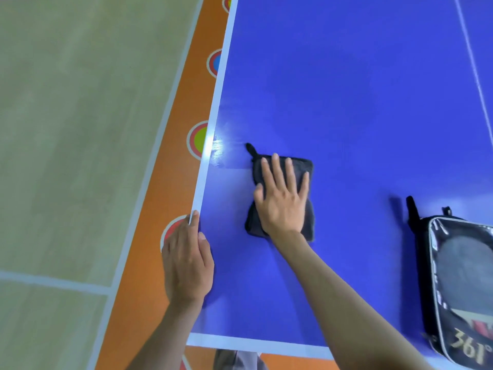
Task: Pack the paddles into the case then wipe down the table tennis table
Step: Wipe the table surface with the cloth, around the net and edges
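On the tabletop [346,89], the flat right grip [282,198] is pressing a cloth [301,166], the loose left grip [186,263] is resting at the edge, and the case [458,284] is looking packed.

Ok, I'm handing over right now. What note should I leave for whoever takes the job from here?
Right hand: open, pressed flat on the dark cloth on the blue table.
Left hand: rests on the table's left edge and holds nothing.
Paddle case: lies on the table to the right, a paddle showing through its clear front; zip state unclear.
Done: packing, it seems.
Left: wiping, under way near the left edge; most of the top likely remains.
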